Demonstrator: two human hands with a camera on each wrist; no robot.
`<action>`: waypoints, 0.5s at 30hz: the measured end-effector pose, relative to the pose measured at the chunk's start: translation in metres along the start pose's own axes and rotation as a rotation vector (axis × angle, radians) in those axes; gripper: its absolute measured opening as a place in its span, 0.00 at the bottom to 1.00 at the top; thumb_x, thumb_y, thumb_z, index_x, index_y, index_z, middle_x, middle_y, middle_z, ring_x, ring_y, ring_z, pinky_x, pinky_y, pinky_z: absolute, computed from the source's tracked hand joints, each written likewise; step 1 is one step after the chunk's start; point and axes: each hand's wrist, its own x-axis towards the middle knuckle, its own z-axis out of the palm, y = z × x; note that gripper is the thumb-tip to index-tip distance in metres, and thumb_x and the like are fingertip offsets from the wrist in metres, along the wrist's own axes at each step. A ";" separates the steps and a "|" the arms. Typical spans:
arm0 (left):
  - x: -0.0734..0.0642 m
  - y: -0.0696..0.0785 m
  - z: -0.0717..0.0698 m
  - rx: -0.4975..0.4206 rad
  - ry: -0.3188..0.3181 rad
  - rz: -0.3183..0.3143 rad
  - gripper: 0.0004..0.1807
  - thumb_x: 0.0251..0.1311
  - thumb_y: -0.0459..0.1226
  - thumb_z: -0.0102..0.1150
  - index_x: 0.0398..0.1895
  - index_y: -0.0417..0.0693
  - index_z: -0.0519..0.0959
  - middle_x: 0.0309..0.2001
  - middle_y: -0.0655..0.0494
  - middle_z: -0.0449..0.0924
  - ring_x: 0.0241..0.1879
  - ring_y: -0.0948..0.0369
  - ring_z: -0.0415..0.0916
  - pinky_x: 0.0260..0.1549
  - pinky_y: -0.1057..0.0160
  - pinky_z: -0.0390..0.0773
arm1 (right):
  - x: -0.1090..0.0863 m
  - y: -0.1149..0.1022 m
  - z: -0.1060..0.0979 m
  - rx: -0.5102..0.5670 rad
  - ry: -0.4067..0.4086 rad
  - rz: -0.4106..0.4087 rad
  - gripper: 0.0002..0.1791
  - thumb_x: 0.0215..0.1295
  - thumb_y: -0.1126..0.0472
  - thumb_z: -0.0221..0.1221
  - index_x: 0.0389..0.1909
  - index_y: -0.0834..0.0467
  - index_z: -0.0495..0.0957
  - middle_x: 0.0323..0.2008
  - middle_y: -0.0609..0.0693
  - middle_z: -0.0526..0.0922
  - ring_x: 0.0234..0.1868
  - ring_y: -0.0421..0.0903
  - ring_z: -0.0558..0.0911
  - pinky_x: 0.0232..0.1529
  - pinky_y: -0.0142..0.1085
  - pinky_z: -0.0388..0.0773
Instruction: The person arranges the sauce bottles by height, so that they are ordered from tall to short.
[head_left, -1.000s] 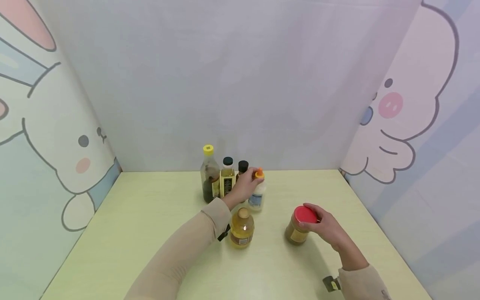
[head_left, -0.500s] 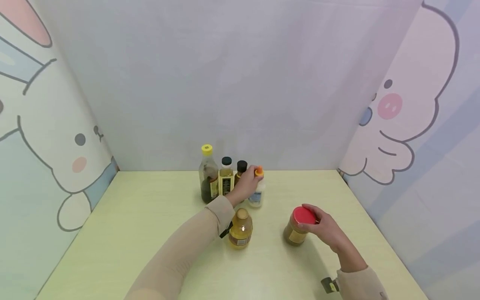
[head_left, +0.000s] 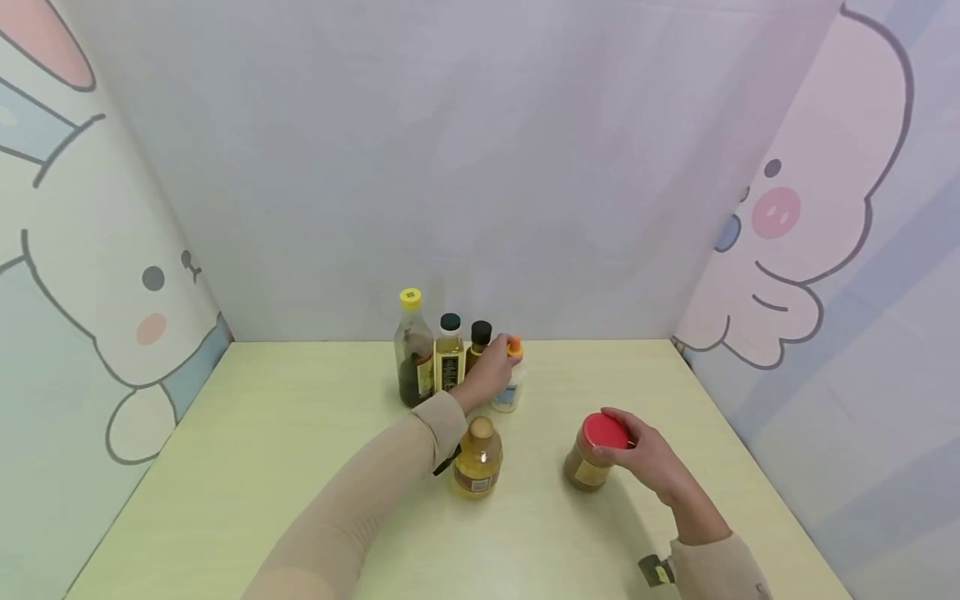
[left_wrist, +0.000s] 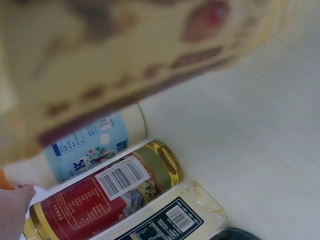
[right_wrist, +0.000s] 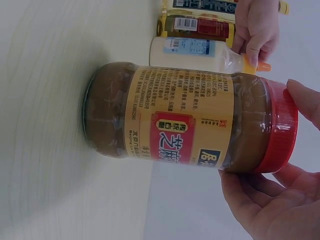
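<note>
My left hand (head_left: 487,372) reaches to the back row and pinches the orange-and-yellow cap of a white squeeze bottle (head_left: 507,396) with a blue label (left_wrist: 92,145). The bottle stands upright beside a black-capped bottle (head_left: 481,333) with a red label (left_wrist: 95,195), which the hand partly hides. My right hand (head_left: 651,454) grips the red lid of a brown sesame paste jar (right_wrist: 172,117), thumb and fingers on opposite sides. In the head view the jar leans slightly, low over the table at front right. Below my left wrist stands a round amber bottle (head_left: 477,467) with a tan cap.
Left of the hand, a tall yellow-capped bottle of dark liquid (head_left: 415,367) and a dark-capped oil bottle (head_left: 450,358) continue the row. The pale table (head_left: 300,433) meets a grey back wall (head_left: 450,167), with cartoon-printed walls at both sides.
My left hand has shifted the squeeze bottle slightly back and left, closer to the row. The right hand keeps its grip on the jar, and the head view has turned a little.
</note>
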 end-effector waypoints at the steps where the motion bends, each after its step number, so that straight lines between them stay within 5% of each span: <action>1: 0.000 -0.001 0.000 0.001 -0.003 0.002 0.24 0.74 0.37 0.47 0.68 0.37 0.61 0.63 0.43 0.69 0.60 0.52 0.70 0.58 0.55 0.70 | 0.000 0.000 0.000 0.004 0.003 -0.001 0.37 0.61 0.64 0.66 0.69 0.67 0.61 0.60 0.66 0.69 0.58 0.61 0.70 0.47 0.41 0.78; 15: -0.002 -0.001 -0.001 -0.024 0.008 -0.011 0.25 0.76 0.40 0.45 0.71 0.39 0.59 0.65 0.44 0.68 0.63 0.53 0.68 0.59 0.55 0.69 | 0.000 0.001 0.001 0.012 0.010 -0.012 0.37 0.61 0.65 0.66 0.69 0.67 0.61 0.60 0.66 0.69 0.58 0.61 0.70 0.48 0.42 0.78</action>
